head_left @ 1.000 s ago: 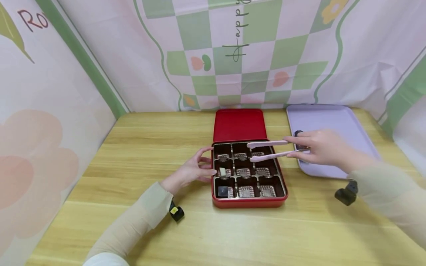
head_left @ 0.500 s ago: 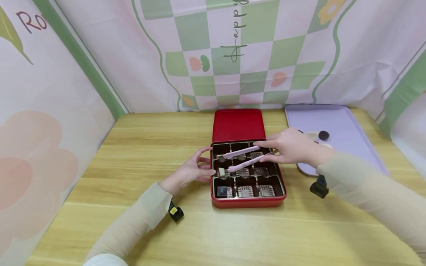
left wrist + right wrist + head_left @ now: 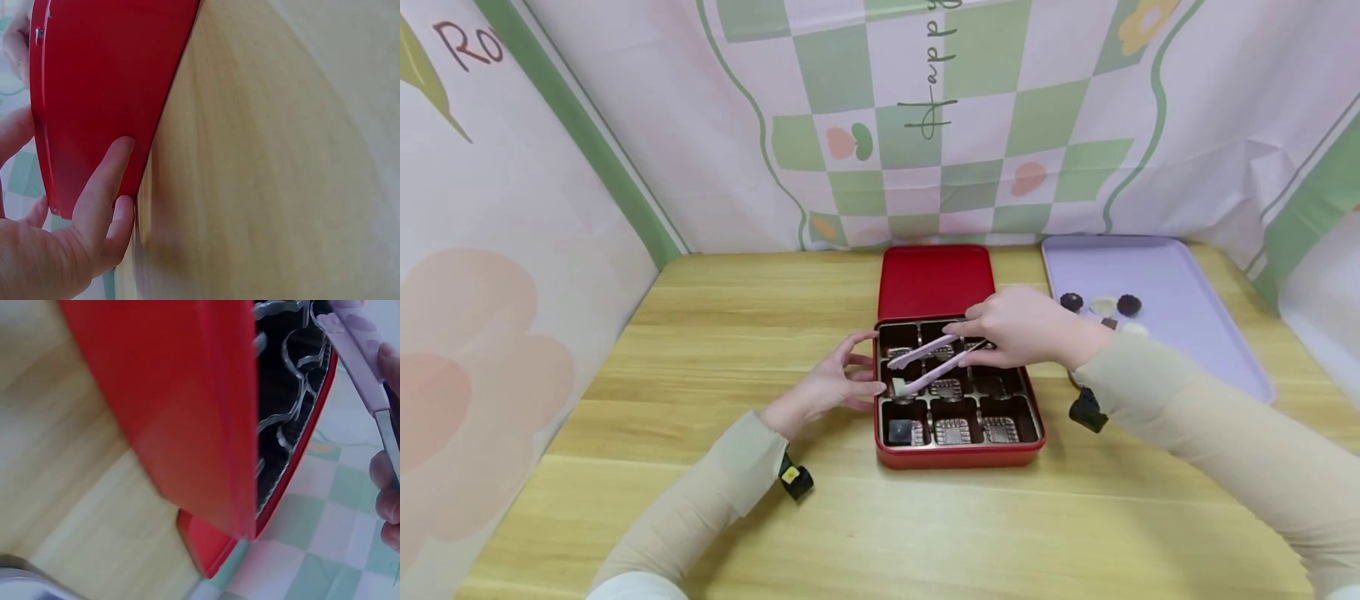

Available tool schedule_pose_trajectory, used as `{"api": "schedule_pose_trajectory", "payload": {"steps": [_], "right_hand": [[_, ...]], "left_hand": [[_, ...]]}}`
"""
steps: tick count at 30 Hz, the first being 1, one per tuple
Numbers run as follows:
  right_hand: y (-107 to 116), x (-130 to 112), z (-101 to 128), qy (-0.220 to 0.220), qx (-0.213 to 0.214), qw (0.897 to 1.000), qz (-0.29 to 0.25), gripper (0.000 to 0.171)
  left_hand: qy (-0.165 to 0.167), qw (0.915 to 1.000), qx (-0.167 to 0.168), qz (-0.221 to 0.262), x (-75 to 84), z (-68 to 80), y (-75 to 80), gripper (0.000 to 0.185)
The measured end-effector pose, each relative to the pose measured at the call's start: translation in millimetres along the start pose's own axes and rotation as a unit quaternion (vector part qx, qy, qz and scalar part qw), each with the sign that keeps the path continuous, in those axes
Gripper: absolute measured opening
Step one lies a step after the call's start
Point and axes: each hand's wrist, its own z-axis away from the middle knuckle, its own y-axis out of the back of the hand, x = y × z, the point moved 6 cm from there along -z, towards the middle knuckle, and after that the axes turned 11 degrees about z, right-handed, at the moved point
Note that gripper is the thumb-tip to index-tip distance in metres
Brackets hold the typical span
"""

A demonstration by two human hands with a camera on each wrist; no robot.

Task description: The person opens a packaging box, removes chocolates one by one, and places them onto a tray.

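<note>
My right hand (image 3: 1022, 327) grips pink tongs (image 3: 936, 379) over the red tin (image 3: 958, 457). The tongs' arms are apart, their tips above the middle-left compartment. One tip is close beside a small white piece (image 3: 898, 386) there; whether they touch I cannot tell. A dark square piece (image 3: 900, 432) lies in the front-left compartment. My left hand (image 3: 831, 385) rests spread against the tin's left side, the thumb near the rim. In the left wrist view its fingers (image 3: 103, 181) press the red wall. The right wrist view shows the tongs' pink handle (image 3: 356, 356) at the right edge.
A lilac tray (image 3: 1180, 333) stands at the right, bearing several dark and white pieces, among them a dark round one (image 3: 1129, 305). The red lid (image 3: 936, 283) lies open behind the tin. A patterned cloth (image 3: 910, 125) hangs behind the wooden table (image 3: 760, 333).
My right hand has moved left with the tongs, from beside the tray to over the tin's left column. Pieces on the tray have come into view. The left hand stays put.
</note>
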Motion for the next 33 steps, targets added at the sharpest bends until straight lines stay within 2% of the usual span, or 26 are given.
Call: {"api": "schedule_pose_trajectory", "payload": {"steps": [7,13,20,28,33], "right_hand": [[-5,-9,-17,0.028,-0.034,0.999,0.022,0.037],[-5,-16,-25,0.041,-0.042,0.998,0.032,0.032],[-11,-18,-29,0.037,-0.059,0.997,0.026,0.029],[-17,-14,-25,0.016,-0.051,0.999,-0.008,0.031],[-18,-11,-17,0.010,-0.003,0.999,-0.037,0.029]], "left_hand": [[0.001,1.0000,-0.002,0.005,1.0,0.3,-1.0,0.082],[0.001,1.0000,-0.002,0.001,1.9,0.6,-1.6,0.083],[0.004,1.0000,-0.002,-0.002,0.2,0.4,0.7,0.084],[0.007,1.0000,0.005,-0.001,-0.3,1.6,-0.1,0.082],[0.006,1.0000,0.005,-0.001,0.1,1.2,-1.0,0.082]]}}
